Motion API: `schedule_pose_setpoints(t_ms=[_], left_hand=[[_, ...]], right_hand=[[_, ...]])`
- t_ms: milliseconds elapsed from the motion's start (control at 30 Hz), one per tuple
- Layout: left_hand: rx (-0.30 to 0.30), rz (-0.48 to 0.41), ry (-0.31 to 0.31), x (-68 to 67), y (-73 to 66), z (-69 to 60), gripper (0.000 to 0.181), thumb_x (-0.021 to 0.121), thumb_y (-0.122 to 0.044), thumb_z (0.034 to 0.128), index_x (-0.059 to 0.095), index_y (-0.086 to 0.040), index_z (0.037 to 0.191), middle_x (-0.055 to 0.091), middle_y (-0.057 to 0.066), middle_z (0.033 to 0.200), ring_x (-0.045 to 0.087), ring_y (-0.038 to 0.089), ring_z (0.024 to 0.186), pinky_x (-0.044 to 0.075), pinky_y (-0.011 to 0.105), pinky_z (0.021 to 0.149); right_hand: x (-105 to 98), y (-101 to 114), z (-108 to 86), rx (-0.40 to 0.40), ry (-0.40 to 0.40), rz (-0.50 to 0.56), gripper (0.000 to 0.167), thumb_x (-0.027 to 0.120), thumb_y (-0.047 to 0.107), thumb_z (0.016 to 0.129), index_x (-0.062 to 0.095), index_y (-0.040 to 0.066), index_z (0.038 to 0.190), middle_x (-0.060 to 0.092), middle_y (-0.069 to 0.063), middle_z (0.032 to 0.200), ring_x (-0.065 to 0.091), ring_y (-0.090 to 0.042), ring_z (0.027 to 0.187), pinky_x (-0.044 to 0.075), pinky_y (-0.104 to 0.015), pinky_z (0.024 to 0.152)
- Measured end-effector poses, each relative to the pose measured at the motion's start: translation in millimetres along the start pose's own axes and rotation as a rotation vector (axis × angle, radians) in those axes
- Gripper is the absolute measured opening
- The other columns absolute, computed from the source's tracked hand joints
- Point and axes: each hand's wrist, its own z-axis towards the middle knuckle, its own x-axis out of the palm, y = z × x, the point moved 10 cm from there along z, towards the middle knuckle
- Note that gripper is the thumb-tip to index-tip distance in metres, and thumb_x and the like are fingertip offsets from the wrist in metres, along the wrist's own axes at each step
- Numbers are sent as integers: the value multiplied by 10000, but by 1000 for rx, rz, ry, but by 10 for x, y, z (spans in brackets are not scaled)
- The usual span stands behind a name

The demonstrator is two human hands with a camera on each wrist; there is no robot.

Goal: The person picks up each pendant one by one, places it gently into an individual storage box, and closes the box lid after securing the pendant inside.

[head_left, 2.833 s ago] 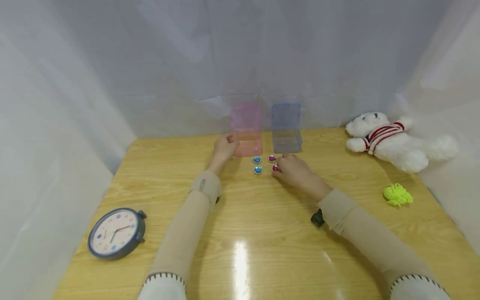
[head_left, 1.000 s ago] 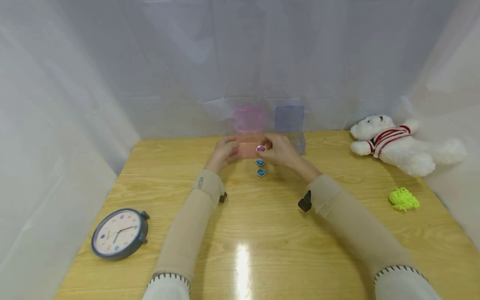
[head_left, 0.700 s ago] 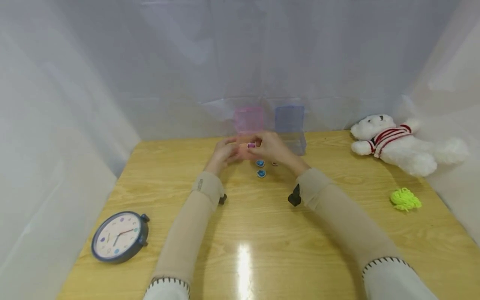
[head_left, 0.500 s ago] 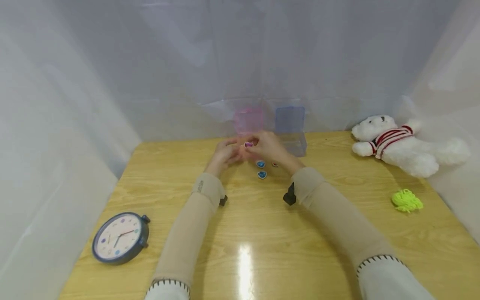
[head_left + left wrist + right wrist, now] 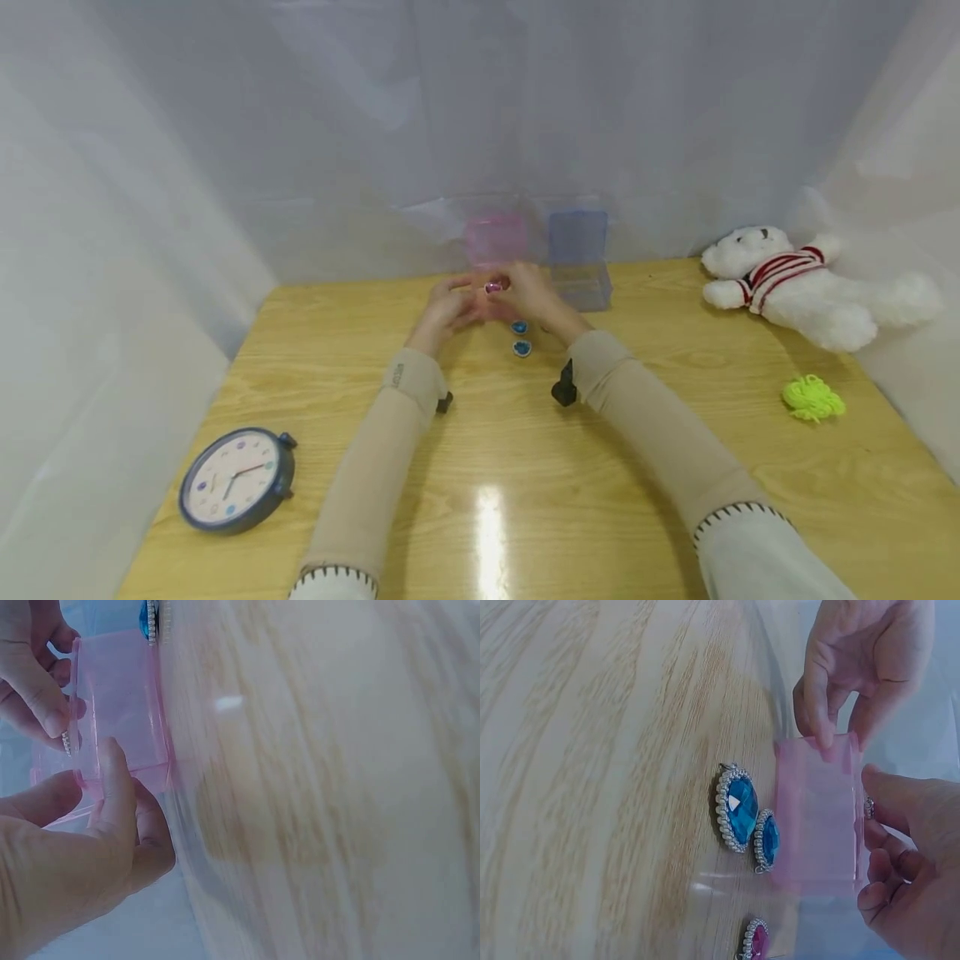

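The left hand (image 5: pixel 447 308) holds the near left side of a clear pink plastic box (image 5: pixel 120 712), its thumb at the rim and a finger against the wall. The box's lid stands raised behind it. Over its opening, the right hand (image 5: pixel 534 293) pinches a pink gem charm (image 5: pixel 494 287) with a beaded silver edge; only a sliver of that edge shows in the wrist views. Two blue gem charms (image 5: pixel 740 808) lie on the table in front of the box. A second pink gem charm (image 5: pixel 758 941) lies beside them, mostly hidden by the right hand in the head view.
A clear blue box (image 5: pixel 581 287) with its lid raised stands right of the pink one. A white teddy bear (image 5: pixel 795 287) and a bundle of yellow-green yarn (image 5: pixel 813 398) lie at the right. At the left front lies a round clock (image 5: pixel 234 482).
From the table, the right hand has picked up one pink gem charm and carried it left and back to over the pink box. The left hand keeps its place at the box.
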Motion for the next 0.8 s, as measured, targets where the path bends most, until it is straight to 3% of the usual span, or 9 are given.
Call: schedule_pose_setpoints(t_ms=[200,333,467,667,800], left_hand=[[-8,-20,-20,-21,15,16,566,489,79,1009,471,-49,1561,608,109,1107,663,261,1012,547,476,1156],[-10,-14,-35,-41,26,28,561,495,78,1010,484,-54,1554,582,79,1068,651,188,919,587,425,1107],[-5,-8,-30,-25,20,13,548,500,53,1022,477,-57,1559,595,88,1115,655,179,904,608,413,1068],[-4,-4,-33,-21,-1,-19,543,502,44,1033,469,-60,1565,588,186,1280,614,189,888,581,458,1111],[-12,-2,-34,-35,-9,-42,557,500,41,1034,447,-62,1578,579,178,1272,598,192,868,562,491,1134]], right_hand=[[18,-12,19,8,-6,25,225,749,224,984,788,117,1179,795,-72,1079,711,-258,1046,571,-422,942],[41,-7,11,13,13,54,265,746,215,988,770,77,1213,775,-107,1101,696,-276,1056,581,-425,941],[16,-1,-16,24,18,85,309,725,199,999,741,44,1265,753,-138,1149,684,-293,1093,591,-435,960],[-170,71,-76,1,-44,102,268,680,169,1023,735,24,1242,770,-150,1128,714,-317,1073,604,-439,964],[-300,137,-161,-26,-73,126,277,661,138,1030,707,8,1271,753,-150,1120,710,-302,1012,620,-420,904]])
